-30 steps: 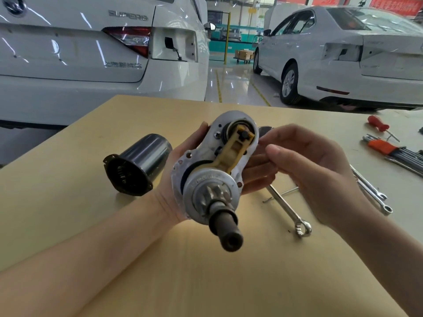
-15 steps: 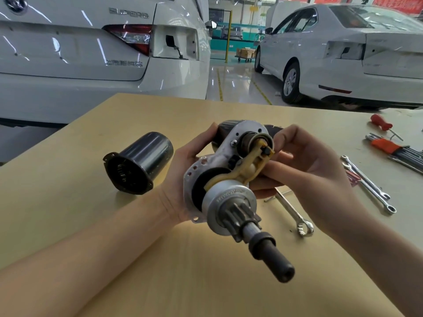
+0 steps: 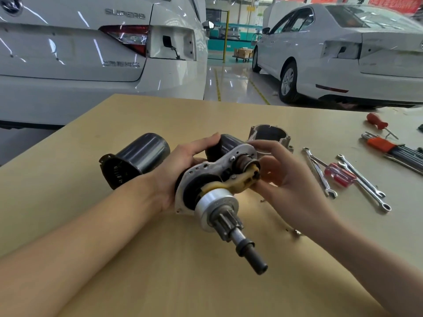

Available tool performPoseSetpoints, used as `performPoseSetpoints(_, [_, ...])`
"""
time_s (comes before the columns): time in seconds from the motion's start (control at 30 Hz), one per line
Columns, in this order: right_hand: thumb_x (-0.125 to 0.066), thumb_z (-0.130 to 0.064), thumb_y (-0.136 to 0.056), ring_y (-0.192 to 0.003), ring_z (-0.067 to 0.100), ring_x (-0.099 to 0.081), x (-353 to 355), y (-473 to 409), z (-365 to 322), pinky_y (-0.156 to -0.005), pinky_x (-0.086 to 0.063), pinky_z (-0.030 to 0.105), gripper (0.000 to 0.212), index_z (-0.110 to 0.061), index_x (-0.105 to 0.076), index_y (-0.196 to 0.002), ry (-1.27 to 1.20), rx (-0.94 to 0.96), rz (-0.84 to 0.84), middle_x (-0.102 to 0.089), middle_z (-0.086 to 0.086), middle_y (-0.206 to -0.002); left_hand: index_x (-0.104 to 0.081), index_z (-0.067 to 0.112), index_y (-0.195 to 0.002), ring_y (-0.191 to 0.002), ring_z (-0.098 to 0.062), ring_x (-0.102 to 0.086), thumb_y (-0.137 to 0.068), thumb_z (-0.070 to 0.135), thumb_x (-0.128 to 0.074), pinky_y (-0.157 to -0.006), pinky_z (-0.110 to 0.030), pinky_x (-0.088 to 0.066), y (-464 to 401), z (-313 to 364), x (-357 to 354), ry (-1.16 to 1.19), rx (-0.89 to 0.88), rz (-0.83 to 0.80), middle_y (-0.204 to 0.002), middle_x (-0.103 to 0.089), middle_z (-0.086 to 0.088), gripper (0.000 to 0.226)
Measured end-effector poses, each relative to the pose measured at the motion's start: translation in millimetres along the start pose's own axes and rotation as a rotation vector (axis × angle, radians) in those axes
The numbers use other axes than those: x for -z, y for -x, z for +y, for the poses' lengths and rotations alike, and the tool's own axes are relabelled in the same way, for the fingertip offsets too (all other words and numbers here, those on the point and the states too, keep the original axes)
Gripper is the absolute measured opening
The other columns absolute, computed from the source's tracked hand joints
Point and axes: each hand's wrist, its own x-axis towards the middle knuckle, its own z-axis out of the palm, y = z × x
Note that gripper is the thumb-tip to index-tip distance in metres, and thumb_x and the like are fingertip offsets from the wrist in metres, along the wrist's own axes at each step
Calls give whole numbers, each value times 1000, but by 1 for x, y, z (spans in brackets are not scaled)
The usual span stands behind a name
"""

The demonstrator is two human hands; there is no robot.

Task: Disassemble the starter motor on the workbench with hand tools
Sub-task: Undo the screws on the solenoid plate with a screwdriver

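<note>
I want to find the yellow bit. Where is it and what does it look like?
Look at the motor held over the bench. Just above its silver collar, the yellow lever runs up to the right hand. It is the only yellow plastic part among metal ones.

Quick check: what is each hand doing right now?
Left hand: holds the grey metal starter motor assembly from behind.
Right hand: fingers at the yellow plastic shift fork; a firm grip cannot be told.
</note>
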Motion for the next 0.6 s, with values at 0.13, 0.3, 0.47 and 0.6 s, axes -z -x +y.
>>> performPoseSetpoints(0.13, [-69,-21,-84,-82,17,-66,-1,0,2,-75,-53,42,40,-28,-57,-122,74,-25,14,-71,-2,-87,-70,5,-91,-69,-25,-61,-73,51,-69,-90,-38,-43,-7,-2,10,41,55,-35,-80,-67,-10,50])
performPoseSetpoints(0.3, [-64,-35,-81,-82,4,-66,1,0,-2,-76,-54,33,46,-27,-55,-125,211,-6,-7,-72,-8,-89,-77,10,-83,-63,-22,-66,-83,48,-56,-72,-34,-54,-11,2,7,11,31,-45,-75,-70,-8,44])
performPoseSetpoints(0.47, [-63,-44,-73,-81,2,-64,3,0,-5,-78,-53,33,65,-26,-48,-133,230,-5,-53,-70,-12,-88,-72,8,-94,-62,-23,-65,-84,46,-56,-68,-32,-54,-11,2,4,12,53,-4,-80,-68,-10,42])
performPoseSetpoints(0.6, [-66,-42,-77,-88,0,-59,2,2,0,-80,-49,24,73,-29,-36,-142,298,-15,-151,-67,-12,-96,-62,8,-116,-61,-22,-62,-75,42,-62,-58,-26,-54,-13,1,3,-26,73,101,-83,-66,-11,53])
